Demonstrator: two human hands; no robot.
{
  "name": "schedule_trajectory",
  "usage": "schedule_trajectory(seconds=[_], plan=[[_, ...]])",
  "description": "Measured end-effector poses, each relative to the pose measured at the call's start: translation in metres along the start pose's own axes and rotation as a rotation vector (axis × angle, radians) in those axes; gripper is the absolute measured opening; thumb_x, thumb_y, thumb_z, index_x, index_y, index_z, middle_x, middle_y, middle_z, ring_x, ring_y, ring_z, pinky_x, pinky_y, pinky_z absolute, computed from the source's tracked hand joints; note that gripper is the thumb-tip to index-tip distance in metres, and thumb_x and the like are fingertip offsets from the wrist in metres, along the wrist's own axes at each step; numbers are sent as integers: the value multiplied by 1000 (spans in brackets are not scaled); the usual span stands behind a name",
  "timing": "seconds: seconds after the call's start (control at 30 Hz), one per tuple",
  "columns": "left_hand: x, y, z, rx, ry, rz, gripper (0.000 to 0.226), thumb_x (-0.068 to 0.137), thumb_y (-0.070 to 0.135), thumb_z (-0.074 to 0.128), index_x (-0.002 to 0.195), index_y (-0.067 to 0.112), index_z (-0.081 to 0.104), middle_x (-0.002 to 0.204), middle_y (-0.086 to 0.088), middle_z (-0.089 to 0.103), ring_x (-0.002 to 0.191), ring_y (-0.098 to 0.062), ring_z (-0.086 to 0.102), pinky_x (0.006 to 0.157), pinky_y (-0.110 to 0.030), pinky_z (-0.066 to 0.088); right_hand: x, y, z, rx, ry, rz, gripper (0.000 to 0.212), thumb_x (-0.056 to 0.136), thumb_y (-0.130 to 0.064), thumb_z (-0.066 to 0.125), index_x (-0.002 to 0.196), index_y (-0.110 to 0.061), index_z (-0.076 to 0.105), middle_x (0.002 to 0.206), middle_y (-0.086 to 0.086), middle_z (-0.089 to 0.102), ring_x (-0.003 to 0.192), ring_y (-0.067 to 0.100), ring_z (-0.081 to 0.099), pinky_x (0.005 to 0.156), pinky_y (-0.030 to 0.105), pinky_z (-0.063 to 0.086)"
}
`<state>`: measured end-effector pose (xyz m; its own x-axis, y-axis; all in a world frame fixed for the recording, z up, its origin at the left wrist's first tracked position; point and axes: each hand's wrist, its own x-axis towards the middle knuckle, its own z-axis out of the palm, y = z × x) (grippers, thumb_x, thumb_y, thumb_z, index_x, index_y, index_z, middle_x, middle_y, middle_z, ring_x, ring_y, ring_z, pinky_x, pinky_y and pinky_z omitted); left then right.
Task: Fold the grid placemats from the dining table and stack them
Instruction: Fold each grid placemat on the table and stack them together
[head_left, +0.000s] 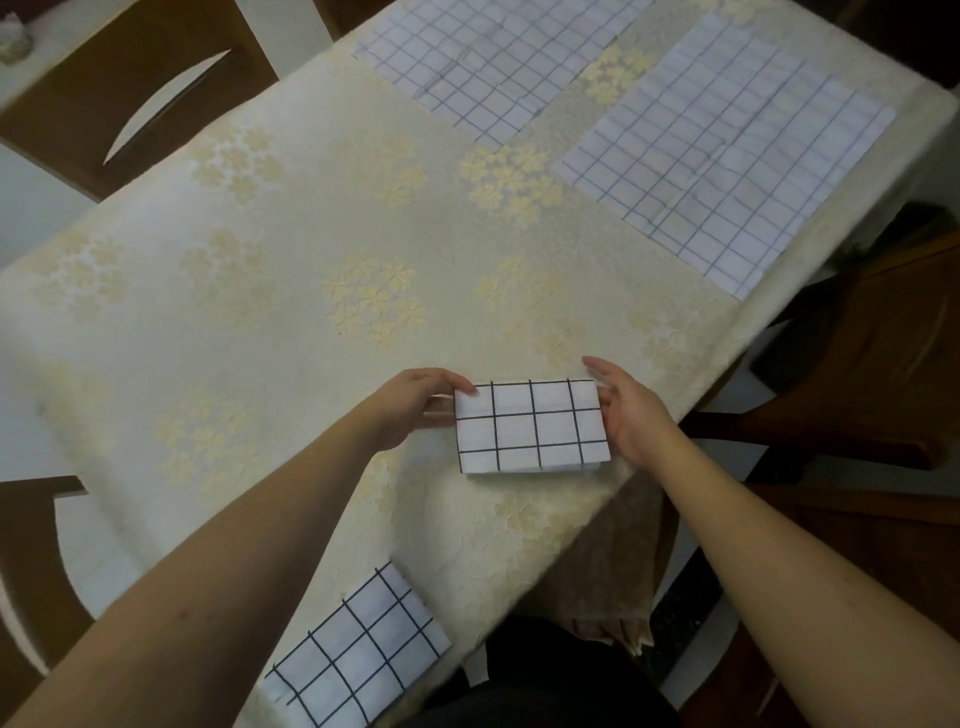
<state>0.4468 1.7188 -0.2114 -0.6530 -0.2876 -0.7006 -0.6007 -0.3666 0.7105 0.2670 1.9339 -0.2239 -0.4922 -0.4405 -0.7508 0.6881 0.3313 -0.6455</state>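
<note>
Nearest us, one folded placemat (358, 649) waits by the left forearm while the left hand (415, 410) pinches and the right hand (628, 415), fingers straight, steadies a second folded placemat (532, 426) between them on the desk (260, 312), long axis hand-to-hand.
</note>
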Motion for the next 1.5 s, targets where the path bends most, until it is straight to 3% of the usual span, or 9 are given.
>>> schedule_trajectory(seconds=[0.17,0.33,0.47,0.57,0.7,0.93,1.03,1.27,1.5], plan=[[-2,-6,3,49,51,85,16,93,9,62,109,7,65,122,-7,63,105,-25,65,78,-31,59,3,9,-4,-115,-57,-13,52,95,-35,59,142,-16,45,129,6,61,111,24,63,93,43,53],[-7,-9,8,56,99,136,41,89,1,65,122,21,53,127,-9,57,100,-26,67,82,-40,60,-1,10,3,-163,-29,-39,28,91,-16,66,117,-6,64,110,11,71,94,21,70,77,31,57],[-14,-11,14,-169,199,87,54,91,17,68,139,28,45,104,-2,64,86,-12,69,73,-25,55,-2,8,7,-107,-14,-60,22,90,-13,66,111,-8,66,100,7,74,86,19,71,69,29,58],[-18,-13,21,-218,232,21,37,93,19,65,128,12,57,102,-9,72,82,-15,73,73,-27,58,-3,3,7,-105,31,-131,14,89,-16,68,103,-14,69,101,8,74,90,22,71,76,36,58],[-26,-15,23,-238,316,60,31,91,19,67,121,14,61,108,-12,73,94,-22,72,80,-34,59,-7,-1,3,-125,-7,-141,15,89,-20,69,103,-14,69,99,7,74,89,22,71,76,35,58],[-55,-18,22,-210,497,170,17,86,12,74,100,6,68,89,-12,73,86,-23,71,72,-32,59,-14,6,14,-351,-51,-180,12,85,-21,74,89,-10,70,95,15,74,80,25,71,72,38,59],[-67,-25,21,-200,570,212,8,87,11,72,94,9,69,84,-8,69,77,-19,68,66,-26,57,-20,11,23,-449,-27,-262,38,74,-42,78,88,-7,70,90,14,73,84,32,69,81,47,57],[-108,-56,18,-280,590,215,15,95,22,62,104,10,65,90,-6,70,77,-18,68,65,-28,56,-49,25,54,-262,-37,-365,7,86,-22,73,84,-17,69,87,-3,68,87,12,62,82,23,48],[-159,-125,9,-231,476,88,25,93,18,65,115,7,61,107,-17,68,90,-27,70,75,-33,59,-86,57,79,-323,-87,-404,17,89,-21,70,103,-13,67,98,-1,68,92,9,62,77,15,45]])
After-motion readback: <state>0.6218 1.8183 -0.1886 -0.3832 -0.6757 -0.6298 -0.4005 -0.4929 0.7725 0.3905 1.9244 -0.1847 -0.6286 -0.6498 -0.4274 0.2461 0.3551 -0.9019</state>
